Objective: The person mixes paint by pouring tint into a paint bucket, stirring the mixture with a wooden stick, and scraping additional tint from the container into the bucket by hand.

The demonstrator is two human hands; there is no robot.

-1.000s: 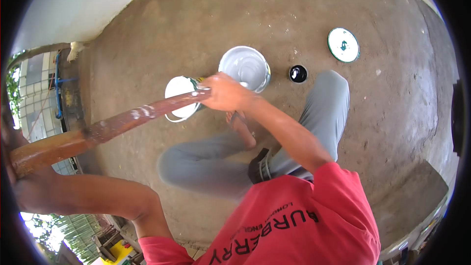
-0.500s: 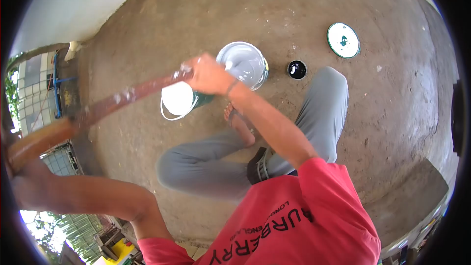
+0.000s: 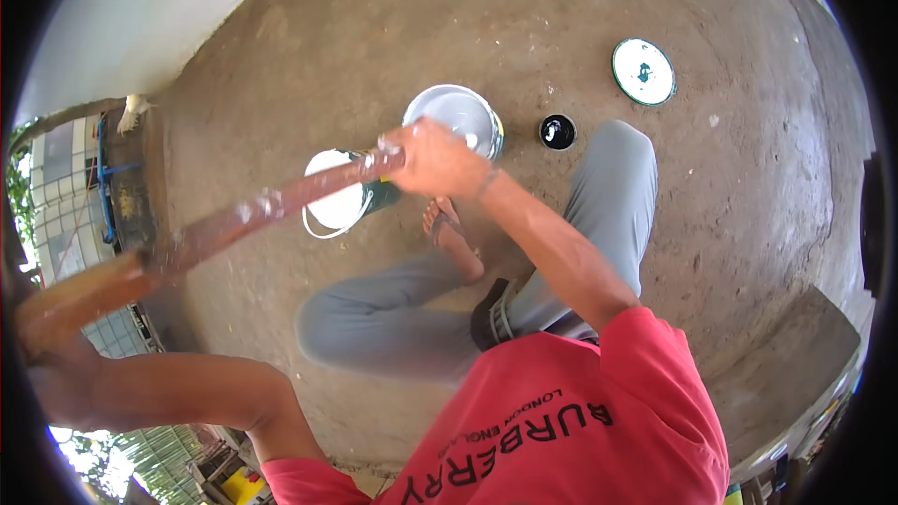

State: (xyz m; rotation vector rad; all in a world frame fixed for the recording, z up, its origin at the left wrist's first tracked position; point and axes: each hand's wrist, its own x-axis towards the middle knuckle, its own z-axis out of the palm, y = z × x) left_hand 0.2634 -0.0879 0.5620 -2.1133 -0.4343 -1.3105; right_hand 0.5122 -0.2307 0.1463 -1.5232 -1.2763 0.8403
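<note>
- Right hand (image 3: 436, 161), 12 o'clock, is gripping stick (image 3: 253, 210); left hand (image 3: 58, 376), 8 o'clock, likewise.
- Bucket (image 3: 468, 99) is standing open, lid (image 3: 659, 73) lying at 2; what's left isn't showing.

Soft daylight, fairly bright, with faint shadows. Left of the shirt (image 3: 561, 430), foliage (image 3: 94, 456) glares white; above and left of the shirt, the pole (image 3: 248, 215) smears with blur. Fisheye distortion bows the edges into black corners.

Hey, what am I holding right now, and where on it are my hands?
A stick: the right hand grips its slimmer, white-spotted part; the left hand, blurred at the picture's edge, seems to hold the thick end.
</note>
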